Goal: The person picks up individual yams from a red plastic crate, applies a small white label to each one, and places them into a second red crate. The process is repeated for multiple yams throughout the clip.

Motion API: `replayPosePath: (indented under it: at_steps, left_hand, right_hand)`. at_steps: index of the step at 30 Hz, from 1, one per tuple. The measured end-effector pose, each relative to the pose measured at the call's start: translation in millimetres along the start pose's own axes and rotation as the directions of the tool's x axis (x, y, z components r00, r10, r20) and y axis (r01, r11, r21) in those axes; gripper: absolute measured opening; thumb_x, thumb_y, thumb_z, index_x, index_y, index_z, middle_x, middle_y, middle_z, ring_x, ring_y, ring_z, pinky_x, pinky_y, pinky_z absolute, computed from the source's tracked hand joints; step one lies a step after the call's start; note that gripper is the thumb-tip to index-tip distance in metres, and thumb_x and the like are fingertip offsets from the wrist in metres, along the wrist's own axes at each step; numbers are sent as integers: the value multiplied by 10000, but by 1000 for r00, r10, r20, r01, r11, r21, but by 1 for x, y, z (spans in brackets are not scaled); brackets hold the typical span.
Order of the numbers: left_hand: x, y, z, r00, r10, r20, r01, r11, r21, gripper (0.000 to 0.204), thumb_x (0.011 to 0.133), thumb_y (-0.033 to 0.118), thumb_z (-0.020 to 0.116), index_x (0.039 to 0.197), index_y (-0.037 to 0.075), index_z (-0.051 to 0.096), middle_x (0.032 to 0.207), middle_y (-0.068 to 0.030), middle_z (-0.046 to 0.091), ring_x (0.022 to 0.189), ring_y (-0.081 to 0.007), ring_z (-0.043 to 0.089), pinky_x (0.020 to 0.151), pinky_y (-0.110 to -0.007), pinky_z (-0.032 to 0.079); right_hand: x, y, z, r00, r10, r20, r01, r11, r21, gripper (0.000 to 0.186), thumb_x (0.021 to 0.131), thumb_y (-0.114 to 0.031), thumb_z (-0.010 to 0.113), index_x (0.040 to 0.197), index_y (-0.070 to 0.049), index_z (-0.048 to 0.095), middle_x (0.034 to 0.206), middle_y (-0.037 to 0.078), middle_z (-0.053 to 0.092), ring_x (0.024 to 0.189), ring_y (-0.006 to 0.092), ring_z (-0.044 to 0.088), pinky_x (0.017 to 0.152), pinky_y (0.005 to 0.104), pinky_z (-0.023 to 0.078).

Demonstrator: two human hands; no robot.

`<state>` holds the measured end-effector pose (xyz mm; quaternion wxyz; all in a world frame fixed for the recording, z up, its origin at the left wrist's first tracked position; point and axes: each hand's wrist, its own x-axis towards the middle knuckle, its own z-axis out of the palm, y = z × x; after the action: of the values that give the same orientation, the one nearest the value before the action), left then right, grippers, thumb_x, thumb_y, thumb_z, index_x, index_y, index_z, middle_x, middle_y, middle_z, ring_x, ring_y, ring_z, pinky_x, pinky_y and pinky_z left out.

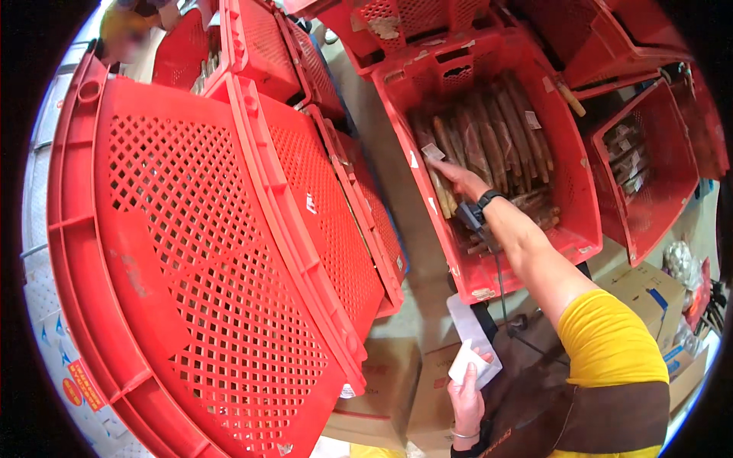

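Observation:
My right hand (462, 180), with a dark watch at its wrist, reaches into a red crate (573, 164). Its fingers are stretched out, and their tips touch a white label (433, 151) on a long pack at the crate's left side. Rows of long brown root-like vegetables (492, 133), seemingly in clear plastic, fill the crate; their exact kind is unclear. Another white label (532, 120) shows on a pack farther right. Lower down, outside the crate, my left hand (467, 404) is closed on a strip of white labels (473, 351), partly folded over.
Large red perforated crates (206, 252) stand along the left. A smaller red crate (653, 172) with labelled packs sits at the right. Cardboard boxes (374, 389) lie below, near a dark cable (500, 286). Another person (126, 34) is at the upper left.

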<state>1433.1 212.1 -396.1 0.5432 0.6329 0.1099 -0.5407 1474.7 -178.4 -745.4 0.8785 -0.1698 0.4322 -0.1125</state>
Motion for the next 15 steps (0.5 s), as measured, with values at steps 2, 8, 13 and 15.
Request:
replayPosePath:
  at_steps: [2,8,13,15]
  left_hand:
    - [2,1,7,999,-29,27,27,998,49,366,1012,165,506,1308,-50,520,1090,-159,681,1033,-232,644,964,-414,479]
    - [1,11,22,999,-6,38,5,1000,29,356,1012,160,503,1292,-59,523,1120,-181,663,1043,-253,643,977,-420,486]
    - [-2,28,61,995,14,103,-19,998,54,376,1007,154,507,1300,-80,494,1133,-197,650,1055,-272,642,977,-432,496]
    - [1,28,81,988,-11,156,-4,996,94,392,1003,162,516,1308,-82,484,1129,-199,651,1054,-276,643,977,-434,495]
  right_hand:
    - [-10,-14,-11,999,18,-38,-18,1000,2,593,840,-558,692,1129,-42,651,1066,77,698,914,206,673,792,391,557]
    - [-122,2,20,965,-228,132,204,964,171,520,954,-536,525,1143,-56,588,867,64,655,600,110,586,515,243,494]
    - [-288,12,9,910,-170,379,26,934,357,507,978,-405,539,1325,-54,421,1170,150,589,952,304,656,869,523,568]
    - [-332,4,-8,915,-168,367,-13,896,443,519,962,-415,565,1333,-80,426,1218,158,582,964,297,662,817,477,589]
